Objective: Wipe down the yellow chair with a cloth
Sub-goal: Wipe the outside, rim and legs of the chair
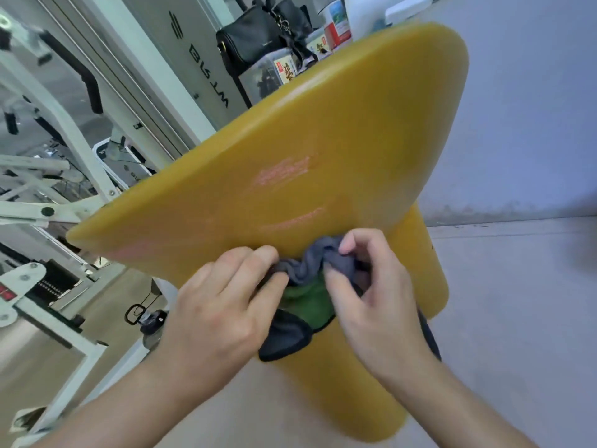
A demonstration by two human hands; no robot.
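Observation:
The yellow chair fills the middle of the head view, tipped so a broad flat yellow face points at me, with thick round legs reaching down to the right. A bunched cloth, grey on top with green and black parts below, sits at the near edge of that face. My left hand grips the cloth's left end with fingers curled. My right hand pinches its right end between thumb and fingers. Both hands touch the cloth, which rests against the chair.
White gym machine frames stand close on the left. Behind the chair are a black bag and several packaged boxes. A pale wall rises on the right above a light floor.

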